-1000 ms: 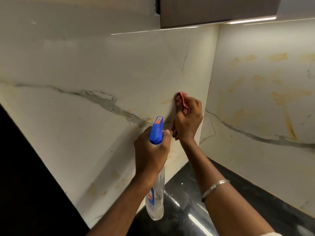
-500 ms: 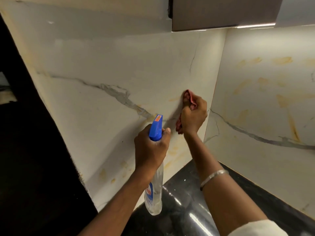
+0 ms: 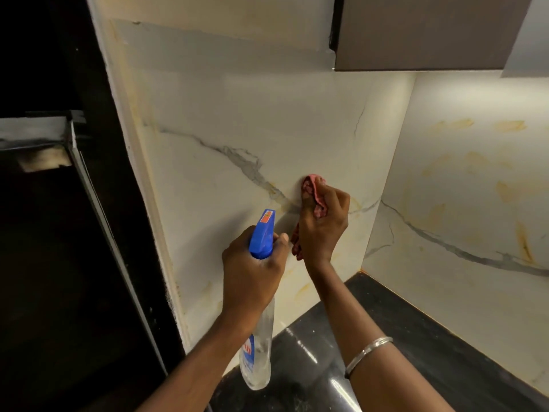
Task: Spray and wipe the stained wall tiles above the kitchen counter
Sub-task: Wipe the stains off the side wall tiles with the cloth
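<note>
Two hands working, my right hand [image 3: 322, 227] pressing a bunched pink cloth [image 3: 312, 190] against the wall tiles [image 3: 237, 120] (yellowish stains), my left hand [image 3: 252, 275] gripping the spray bottle [image 3: 258, 346].

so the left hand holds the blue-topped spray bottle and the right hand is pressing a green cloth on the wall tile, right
Not quite: the cloth is pink, not green, as the head view shows. The rest holds: the left hand holds the blue-topped spray bottle, and the right hand presses the cloth on the wall tile.
</note>
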